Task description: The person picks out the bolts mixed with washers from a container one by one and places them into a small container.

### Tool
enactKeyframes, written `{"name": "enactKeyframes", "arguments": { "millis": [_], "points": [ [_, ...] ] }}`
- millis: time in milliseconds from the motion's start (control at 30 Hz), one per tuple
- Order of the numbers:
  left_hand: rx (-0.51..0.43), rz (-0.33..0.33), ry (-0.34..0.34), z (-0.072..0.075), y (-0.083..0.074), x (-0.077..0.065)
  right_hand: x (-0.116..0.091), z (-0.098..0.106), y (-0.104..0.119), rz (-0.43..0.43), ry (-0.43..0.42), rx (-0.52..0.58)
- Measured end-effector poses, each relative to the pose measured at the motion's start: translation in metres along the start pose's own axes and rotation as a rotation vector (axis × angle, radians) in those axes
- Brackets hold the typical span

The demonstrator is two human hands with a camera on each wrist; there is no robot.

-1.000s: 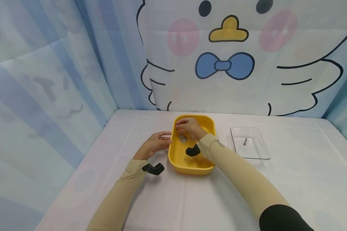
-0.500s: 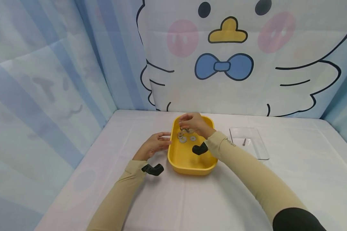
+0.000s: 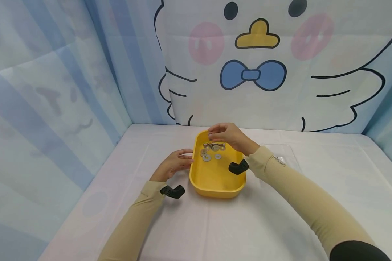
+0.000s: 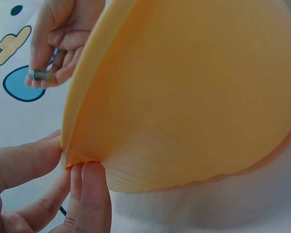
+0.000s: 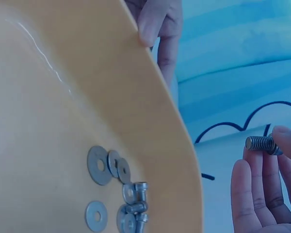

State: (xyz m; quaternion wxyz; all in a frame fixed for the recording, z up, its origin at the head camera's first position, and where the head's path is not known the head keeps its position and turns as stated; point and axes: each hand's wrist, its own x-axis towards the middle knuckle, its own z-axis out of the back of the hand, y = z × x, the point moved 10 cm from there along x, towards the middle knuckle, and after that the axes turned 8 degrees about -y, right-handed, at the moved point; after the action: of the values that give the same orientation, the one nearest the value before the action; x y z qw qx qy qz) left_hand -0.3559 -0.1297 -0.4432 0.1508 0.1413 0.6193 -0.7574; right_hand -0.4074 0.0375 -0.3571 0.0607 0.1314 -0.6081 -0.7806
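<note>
A yellow plastic tray (image 3: 217,177) stands on the table. My left hand (image 3: 172,164) grips its left rim, thumb on top and fingers (image 4: 94,189) beneath the lip. Over the tray's far right corner, my right hand (image 3: 230,137) pinches a threaded metal bolt (image 5: 262,143) between thumb and fingers; its shaft end sticks out. Inside the tray, toward the far end, lie several flat washers (image 5: 99,166) and a small cluster of bolts (image 5: 137,208). Some washers are partly covered by these bolts.
To the right of the yellow tray lies a shallow clear plastic tray (image 3: 294,156), largely hidden behind my right forearm. White cloth (image 3: 179,224) covers the table, and a printed curtain (image 3: 264,108) hangs directly behind its far edge.
My right hand has risen out of the yellow tray and moved right, bringing the bolt with it. The washers and bolts it covered now show. The left hand keeps its place.
</note>
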Motion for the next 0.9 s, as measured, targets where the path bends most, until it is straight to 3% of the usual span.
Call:
{"name": "enactKeyframes", "arguments": {
  "millis": [433, 900],
  "points": [
    [-0.005, 0.007, 0.001, -0.001, -0.001, -0.001, -0.026, 0.029, 0.019, 0.047, 0.026, -0.064],
    [-0.004, 0.003, 0.013, -0.002, -0.001, 0.001, -0.047, 0.067, 0.011, 0.028, 0.018, -0.134]
  ]
}}
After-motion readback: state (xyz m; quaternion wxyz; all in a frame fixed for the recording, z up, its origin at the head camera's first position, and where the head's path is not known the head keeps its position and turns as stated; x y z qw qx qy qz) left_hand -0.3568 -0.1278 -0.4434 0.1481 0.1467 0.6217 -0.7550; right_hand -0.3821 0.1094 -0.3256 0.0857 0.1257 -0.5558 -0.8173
